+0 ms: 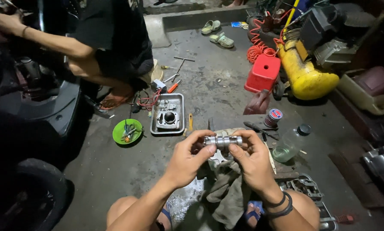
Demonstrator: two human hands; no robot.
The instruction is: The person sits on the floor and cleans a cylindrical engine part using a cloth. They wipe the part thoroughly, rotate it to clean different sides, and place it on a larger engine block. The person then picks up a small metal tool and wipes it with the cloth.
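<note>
A short shiny metal shaft with lobes (222,140) is held level between both my hands, above a grey rag (228,188) on the floor. My left hand (187,158) grips its left end with thumb and fingers. My right hand (251,159) pinches its right end; that wrist wears black bands. My bare knees show at the bottom of the view.
Another person crouches at upper left beside a dark scooter (38,107). On the concrete lie a metal tray with an engine part (168,114), a green bowl (127,131), a red stool (263,72), a yellow compressor (305,75), a plastic bottle (290,143) and hand tools.
</note>
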